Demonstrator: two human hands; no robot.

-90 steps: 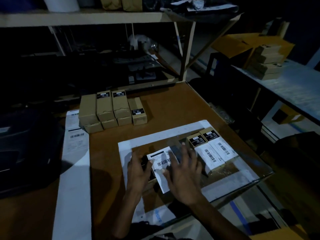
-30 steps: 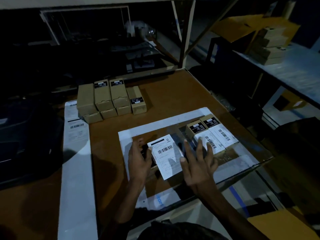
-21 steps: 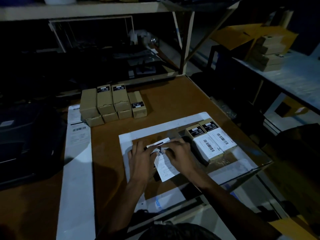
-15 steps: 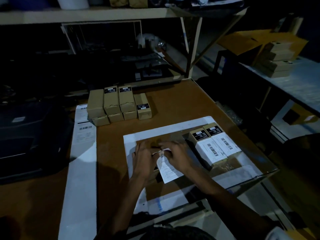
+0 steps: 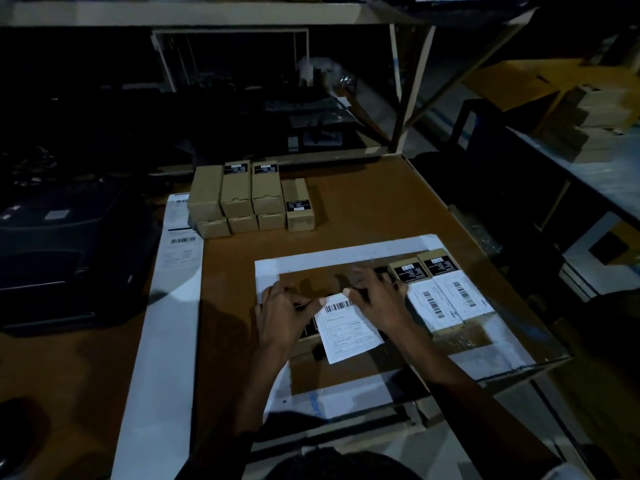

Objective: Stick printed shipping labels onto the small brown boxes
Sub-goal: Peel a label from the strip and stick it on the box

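Observation:
A white shipping label (image 5: 348, 330) with a barcode lies over a small brown box (image 5: 306, 336) near the table's front; most of the box is hidden beneath it. My left hand (image 5: 284, 311) pinches the label's far left corner with its thumb. My right hand (image 5: 375, 296) pinches the far right corner, its other fingers spread. Two labelled brown boxes (image 5: 440, 299) lie side by side just right of my right hand. Several brown boxes (image 5: 247, 199) are stacked further back.
A white-bordered mat (image 5: 346, 252) lies under the work area on the brown table (image 5: 363, 209). A long strip of printed labels (image 5: 173, 271) runs down the left side beside a dark printer (image 5: 65, 258). Shelving stands behind; a side bench on the right carries more boxes (image 5: 595, 123).
Both hands went from pressing flat beside the label to pinching its far corners. The label's far edge now sits lower, folded over the box's far end.

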